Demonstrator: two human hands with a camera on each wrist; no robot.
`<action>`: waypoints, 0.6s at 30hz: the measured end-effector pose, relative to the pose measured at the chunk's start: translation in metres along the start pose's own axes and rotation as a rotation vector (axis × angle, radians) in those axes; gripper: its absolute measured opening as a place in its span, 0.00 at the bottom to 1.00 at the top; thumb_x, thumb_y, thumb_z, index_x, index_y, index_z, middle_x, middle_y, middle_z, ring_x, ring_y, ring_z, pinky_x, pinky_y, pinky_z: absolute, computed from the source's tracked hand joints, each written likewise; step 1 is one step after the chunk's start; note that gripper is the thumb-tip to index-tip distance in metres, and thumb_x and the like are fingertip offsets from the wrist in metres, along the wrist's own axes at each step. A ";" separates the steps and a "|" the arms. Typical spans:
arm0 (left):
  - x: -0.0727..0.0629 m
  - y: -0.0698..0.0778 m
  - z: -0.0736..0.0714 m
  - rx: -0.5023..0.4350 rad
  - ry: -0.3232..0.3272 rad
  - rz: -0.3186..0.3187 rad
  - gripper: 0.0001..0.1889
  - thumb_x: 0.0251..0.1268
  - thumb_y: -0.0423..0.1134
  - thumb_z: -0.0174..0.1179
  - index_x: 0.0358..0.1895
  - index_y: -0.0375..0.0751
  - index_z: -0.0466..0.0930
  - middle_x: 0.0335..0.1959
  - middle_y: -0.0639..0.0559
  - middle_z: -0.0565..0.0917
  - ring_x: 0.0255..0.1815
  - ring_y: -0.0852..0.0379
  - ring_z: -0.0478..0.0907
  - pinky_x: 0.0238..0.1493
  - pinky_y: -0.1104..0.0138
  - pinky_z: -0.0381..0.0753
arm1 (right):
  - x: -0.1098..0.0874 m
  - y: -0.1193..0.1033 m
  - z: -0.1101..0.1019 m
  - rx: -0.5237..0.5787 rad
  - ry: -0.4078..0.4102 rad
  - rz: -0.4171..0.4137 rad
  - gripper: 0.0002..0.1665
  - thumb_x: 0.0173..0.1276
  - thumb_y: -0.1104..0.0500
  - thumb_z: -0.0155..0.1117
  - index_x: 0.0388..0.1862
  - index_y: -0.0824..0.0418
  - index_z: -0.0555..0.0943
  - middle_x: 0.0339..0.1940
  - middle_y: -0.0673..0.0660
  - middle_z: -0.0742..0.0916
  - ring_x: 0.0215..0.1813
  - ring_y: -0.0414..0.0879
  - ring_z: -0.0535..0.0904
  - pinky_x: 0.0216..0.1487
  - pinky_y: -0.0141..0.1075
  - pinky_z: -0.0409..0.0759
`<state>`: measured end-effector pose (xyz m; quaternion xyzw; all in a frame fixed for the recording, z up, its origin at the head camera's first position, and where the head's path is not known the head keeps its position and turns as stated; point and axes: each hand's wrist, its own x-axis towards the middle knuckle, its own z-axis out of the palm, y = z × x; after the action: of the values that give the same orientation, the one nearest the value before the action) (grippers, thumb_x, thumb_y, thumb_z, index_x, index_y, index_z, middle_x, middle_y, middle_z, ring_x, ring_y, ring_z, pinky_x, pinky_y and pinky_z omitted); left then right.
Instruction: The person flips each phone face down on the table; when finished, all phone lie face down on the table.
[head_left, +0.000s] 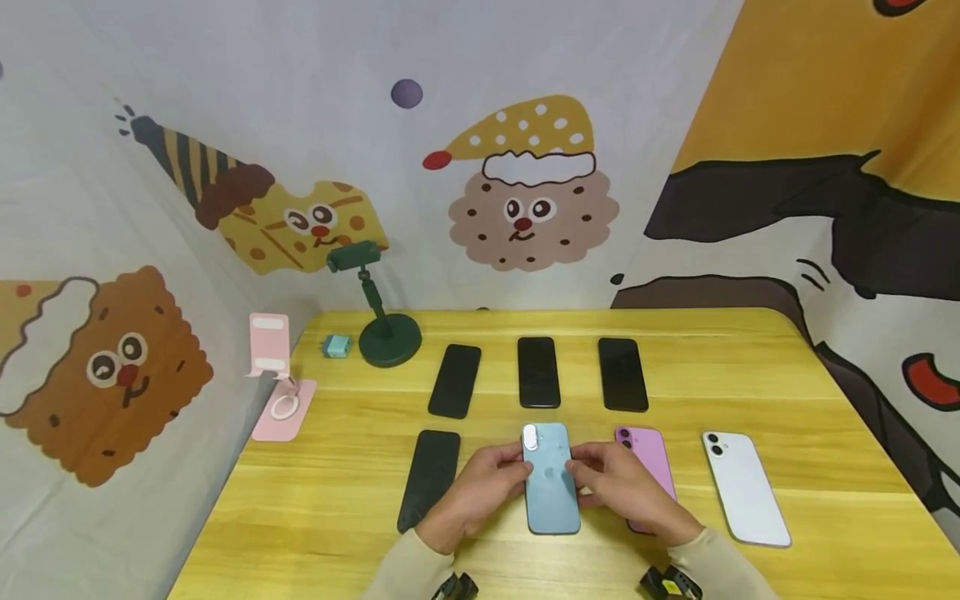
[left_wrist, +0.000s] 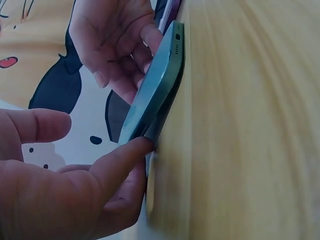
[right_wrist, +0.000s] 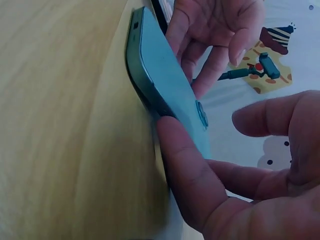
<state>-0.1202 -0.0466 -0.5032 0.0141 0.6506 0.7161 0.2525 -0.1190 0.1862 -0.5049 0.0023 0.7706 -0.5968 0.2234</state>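
A light blue phone lies back up between my two hands, its camera end away from me. In both wrist views its port end rests low near the table while the camera end is raised. My left hand grips its left edge, the thumb at the side. Gripping the opposite edge is my right hand, its thumb against the side. Part of the fingers is hidden behind the phone. A pink phone is partly covered by the right hand. Left of the left hand is a black phone.
A white phone lies at the right. Behind are three dark phones, left, middle and right. A dark green stand, a blue charger plug and a pink phone stand occupy the table's left side.
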 end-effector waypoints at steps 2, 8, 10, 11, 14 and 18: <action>0.000 0.001 0.000 0.011 0.001 -0.003 0.27 0.80 0.32 0.56 0.75 0.22 0.67 0.68 0.34 0.79 0.73 0.42 0.76 0.72 0.50 0.77 | 0.000 0.000 -0.001 -0.015 -0.004 0.006 0.31 0.81 0.57 0.62 0.70 0.81 0.72 0.55 0.66 0.87 0.50 0.52 0.87 0.46 0.48 0.92; -0.002 0.001 0.001 0.032 0.004 -0.021 0.25 0.81 0.33 0.55 0.74 0.24 0.70 0.70 0.34 0.79 0.74 0.41 0.76 0.72 0.47 0.76 | 0.001 0.000 -0.004 -0.090 -0.004 0.006 0.31 0.81 0.55 0.62 0.69 0.79 0.74 0.52 0.63 0.88 0.46 0.50 0.87 0.46 0.46 0.92; -0.002 0.001 0.001 0.037 0.005 -0.021 0.25 0.81 0.34 0.55 0.74 0.23 0.70 0.71 0.34 0.79 0.74 0.40 0.75 0.73 0.46 0.76 | 0.002 0.000 -0.005 -0.109 0.002 0.001 0.31 0.80 0.55 0.63 0.69 0.79 0.75 0.51 0.62 0.89 0.45 0.49 0.87 0.45 0.45 0.92; -0.002 0.001 0.001 0.039 0.008 -0.021 0.25 0.81 0.34 0.55 0.74 0.23 0.69 0.71 0.33 0.78 0.74 0.39 0.75 0.72 0.46 0.76 | 0.002 0.000 -0.005 -0.113 0.004 0.001 0.31 0.80 0.55 0.63 0.69 0.79 0.75 0.51 0.61 0.89 0.45 0.49 0.87 0.45 0.45 0.92; -0.002 0.003 0.001 0.046 0.013 -0.023 0.26 0.81 0.34 0.56 0.74 0.21 0.69 0.71 0.32 0.77 0.75 0.38 0.74 0.72 0.46 0.77 | 0.001 -0.001 -0.005 -0.119 0.011 0.003 0.30 0.80 0.55 0.63 0.68 0.78 0.76 0.49 0.61 0.89 0.44 0.49 0.87 0.45 0.44 0.92; -0.002 0.003 0.001 0.039 0.009 -0.032 0.26 0.81 0.34 0.55 0.74 0.21 0.68 0.72 0.32 0.76 0.75 0.38 0.74 0.72 0.46 0.77 | 0.000 0.000 -0.006 -0.124 0.024 0.004 0.29 0.80 0.55 0.63 0.68 0.78 0.77 0.50 0.61 0.89 0.46 0.49 0.87 0.45 0.44 0.92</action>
<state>-0.1190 -0.0463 -0.4996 0.0053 0.6659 0.6990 0.2605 -0.1211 0.1915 -0.5033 -0.0028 0.8087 -0.5474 0.2153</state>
